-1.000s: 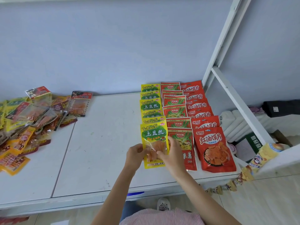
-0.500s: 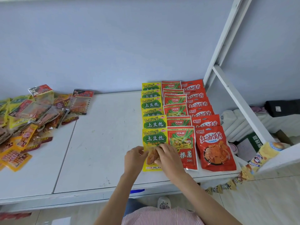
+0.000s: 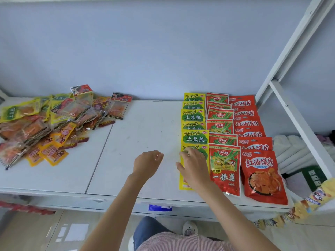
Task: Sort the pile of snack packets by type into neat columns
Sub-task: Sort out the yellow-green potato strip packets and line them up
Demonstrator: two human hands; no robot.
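The fingers (image 3: pixel 187 154) of my right hand (image 3: pixel 194 169) lie spread and nearly flat over the nearest yellow packet (image 3: pixel 183 180), pressing it to the counter (image 3: pixel 141 134) so it sits square at the foot of the yellow column (image 3: pixel 193 124); nothing is pinched, the palm only covers it. My left hand (image 3: pixel 146 163) hangs just beside it over bare counter, its fingers loosely curled with nothing in them, free, I judge, to go for the next packet. The yellow column runs away from me toward the wall, each packet overlapping the one behind so its label shows, and that is why I lay this one lowest. Touching it on the right is the red-and-green column (image 3: pixel 222 134), and beyond that the red column (image 3: pixel 253 134), laid the same way, edges close so the three read as tidy rows. Well apart, at the counter's far left, the unsorted pile (image 3: pixel 47 124) is heaped and mixed, with much left to sort.
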